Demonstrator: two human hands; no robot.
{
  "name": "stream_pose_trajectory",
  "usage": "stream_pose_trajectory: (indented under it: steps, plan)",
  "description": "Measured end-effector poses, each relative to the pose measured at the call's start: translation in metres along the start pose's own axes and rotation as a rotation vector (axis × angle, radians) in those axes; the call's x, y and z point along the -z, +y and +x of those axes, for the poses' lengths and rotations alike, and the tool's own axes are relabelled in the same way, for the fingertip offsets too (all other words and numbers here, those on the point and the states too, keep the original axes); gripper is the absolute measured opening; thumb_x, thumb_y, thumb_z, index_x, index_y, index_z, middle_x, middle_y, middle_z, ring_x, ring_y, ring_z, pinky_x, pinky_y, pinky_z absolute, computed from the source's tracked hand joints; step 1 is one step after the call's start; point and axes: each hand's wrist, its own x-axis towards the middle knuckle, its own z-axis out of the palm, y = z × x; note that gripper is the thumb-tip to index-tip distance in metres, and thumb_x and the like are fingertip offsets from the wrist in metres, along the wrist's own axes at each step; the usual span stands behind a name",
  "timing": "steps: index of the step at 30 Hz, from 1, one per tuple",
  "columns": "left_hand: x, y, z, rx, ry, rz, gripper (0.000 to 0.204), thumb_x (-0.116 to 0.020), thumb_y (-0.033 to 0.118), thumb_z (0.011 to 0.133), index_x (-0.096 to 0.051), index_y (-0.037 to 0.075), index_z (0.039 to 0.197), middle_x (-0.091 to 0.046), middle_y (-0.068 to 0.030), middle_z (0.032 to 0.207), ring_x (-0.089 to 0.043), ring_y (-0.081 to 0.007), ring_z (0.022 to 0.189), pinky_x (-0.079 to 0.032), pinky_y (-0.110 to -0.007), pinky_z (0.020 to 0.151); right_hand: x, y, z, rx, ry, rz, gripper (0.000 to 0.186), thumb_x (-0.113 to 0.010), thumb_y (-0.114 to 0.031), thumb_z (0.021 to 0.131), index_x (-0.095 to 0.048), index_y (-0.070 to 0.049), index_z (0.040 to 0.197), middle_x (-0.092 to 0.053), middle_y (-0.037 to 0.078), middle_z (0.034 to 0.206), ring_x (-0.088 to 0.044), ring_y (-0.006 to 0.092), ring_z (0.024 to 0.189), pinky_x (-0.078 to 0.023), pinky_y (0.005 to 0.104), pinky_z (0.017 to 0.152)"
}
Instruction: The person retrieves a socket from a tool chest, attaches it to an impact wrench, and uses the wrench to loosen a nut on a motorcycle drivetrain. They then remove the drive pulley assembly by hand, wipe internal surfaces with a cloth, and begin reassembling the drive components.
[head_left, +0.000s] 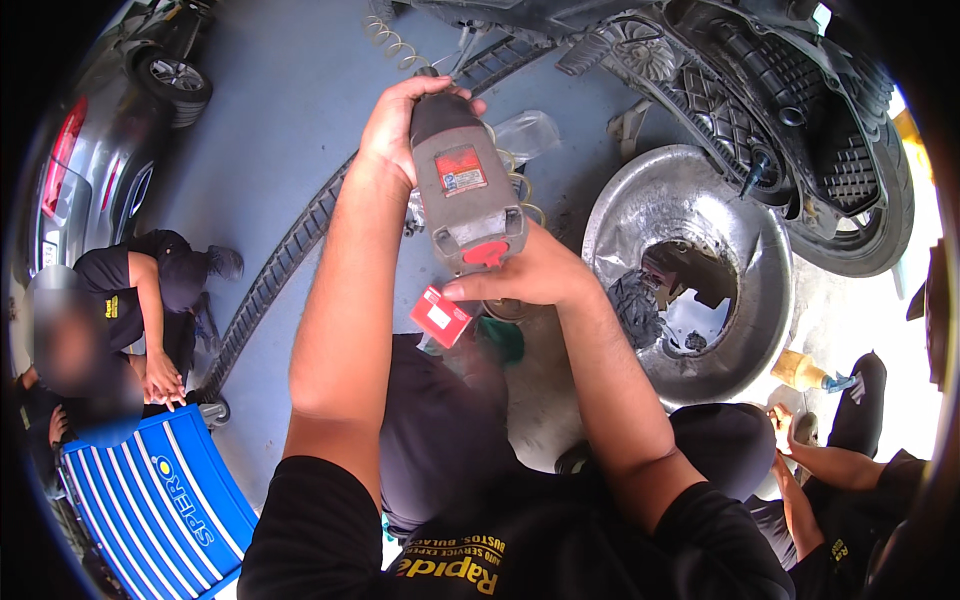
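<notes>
Head view: the tool (465, 200) is held up in front of the person's chest, over the floor and left of the basin (765, 285), with its nose toward the upper edge. The left hand (392, 125) is wrapped round the dark nose, its fingers curled over and holding it. The right hand (545, 268) is at the rear underside, thumb laid along the edge of a red block (440, 315) — perhaps the battery, though I cannot be sure. Its other fingers are hidden behind the tool, so I cannot tell how tightly they close.

The step in hand looks like handling and readying the tool, not working with it: the nose appears well apart from the scooter (790, 90). From here, the next move seems to call for a sure hold at the rear — the weight taken there before the left hand loosens — and care to keep the nose clear of the scooter.
</notes>
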Motion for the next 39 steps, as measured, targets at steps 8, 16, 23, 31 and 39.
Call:
stream_pose_trajectory:
  steps: [8,16,23,31,39]
  plan:
    - [-0.007,-0.009,0.001,-0.025,-0.04,0.089,0.024,-0.063,0.023,0.087,-0.061,0.0,0.095,-0.068,-0.0199,0.089,-0.066,-0.031,0.076,-0.056,-0.043,0.069,0.012,0.025,-0.002,-0.03,-0.206,0.381,0.079,-0.085,-0.038,0.075,-0.051,0.0,0.135,-0.06,0.008,0.126,-0.053,0.0191,0.118,-0.042,0.038,0.101]
    - [0.002,-0.007,0.007,0.033,-0.036,0.006,0.019,-0.063,0.014,0.085,-0.056,0.0,0.096,-0.064,-0.0166,0.089,-0.069,-0.0312,0.086,-0.058,-0.048,0.072,0.007,0.021,-0.002,0.078,-0.22,0.307,0.075,-0.09,-0.032,0.071,-0.055,-0.002,0.129,-0.062,0.007,0.122,-0.058,0.0172,0.112,-0.048,0.0369,0.093]
    - [-0.003,-0.027,0.004,-0.015,0.05,0.115,0.033,-0.067,0.028,0.085,-0.062,-0.002,0.1,-0.066,-0.0129,0.088,-0.064,-0.0252,0.077,-0.056,-0.039,0.07,-0.02,0.064,0.005,0.199,0.333,-0.235,0.075,-0.083,-0.019,0.065,-0.045,-0.001,0.127,-0.068,0.02,0.102,-0.068,0.0362,0.097,-0.055,0.0423,0.083]
    - [-0.023,-0.039,0.012,-0.06,-0.025,0.17,0.057,-0.057,0.042,0.092,-0.057,-0.009,0.117,-0.064,-0.0102,0.085,-0.065,-0.024,0.078,-0.056,-0.039,0.072,-0.015,0.083,-0.005,0.07,0.404,-0.312,0.082,-0.083,-0.018,0.061,-0.039,0.001,0.127,-0.065,0.028,0.098,-0.063,0.0472,0.097,-0.053,0.0498,0.081]
    - [-0.025,-0.062,0.067,0.06,-0.154,0.225,0.051,-0.034,0.04,0.103,-0.056,-0.003,0.12,-0.062,-0.0133,0.091,-0.065,-0.0292,0.088,-0.057,-0.047,0.076,-0.001,0.087,-0.021,0.062,0.634,-0.113,0.071,-0.078,-0.018,0.068,-0.04,0.0,0.124,-0.065,0.028,0.094,-0.063,0.0482,0.091,-0.051,0.0525,0.078]
